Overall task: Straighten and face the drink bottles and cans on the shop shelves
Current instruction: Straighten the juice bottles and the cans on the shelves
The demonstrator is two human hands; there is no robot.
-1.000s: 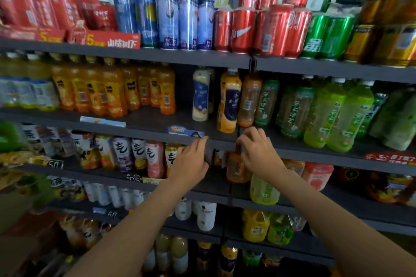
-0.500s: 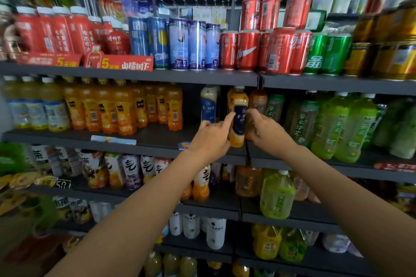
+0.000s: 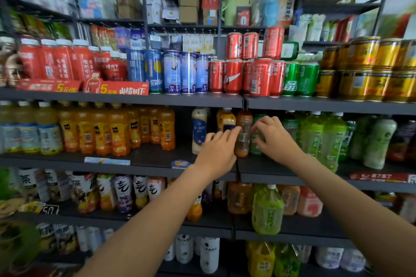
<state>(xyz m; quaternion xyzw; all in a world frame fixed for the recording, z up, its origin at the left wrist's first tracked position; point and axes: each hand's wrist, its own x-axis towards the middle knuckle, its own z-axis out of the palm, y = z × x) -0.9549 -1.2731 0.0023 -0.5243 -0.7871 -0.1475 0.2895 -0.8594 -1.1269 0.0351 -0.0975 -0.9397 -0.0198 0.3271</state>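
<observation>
While the brown tea bottle [image 3: 243, 135] is bracketed from both sides, neither hand can be said for certain to have closed on it: the left hand [image 3: 217, 153] is reached in w/ fingers [image 3: 227, 134] laid straight, tips at the bottle's left flank, apparently touching; the right hand [image 3: 273, 139] is held w/ fingers loosely bent at its right flank, and whether they pinch the bottle or the dark green bottle [image 3: 255, 141] behind them can't be told.

The brown tea bottle stands upright near the front lip of the middle shelf [image 3: 157, 164], just right of the post joint. Just left of it an orange-capped bottle w/ dark label [image 3: 226, 122] is set, and further left a cream-white bottle [image 3: 199, 129]. Right of it, past the dark green one, the pale green tea bottles [image 3: 315, 137] are crowded, some leaning. Well left of it the orange juice bottles [image 3: 117, 128] are ranked; above it, on the next shelf up, red cola cans [image 3: 234, 76] are stacked.

Judged as the step in hand: this bottle is to be turned label-front and squared to the edge. It would best be done w/ a light two-sided hold low on the body, approx. at label height, not at the cap, so it's rotated on its base rather than tipped. Neighbours are close, so the turn should be kept on the spot; the dark green bottle could be knocked by the right knuckles. Afterwards it should be drawn level w/ the orange-capped bottle's front face.
</observation>
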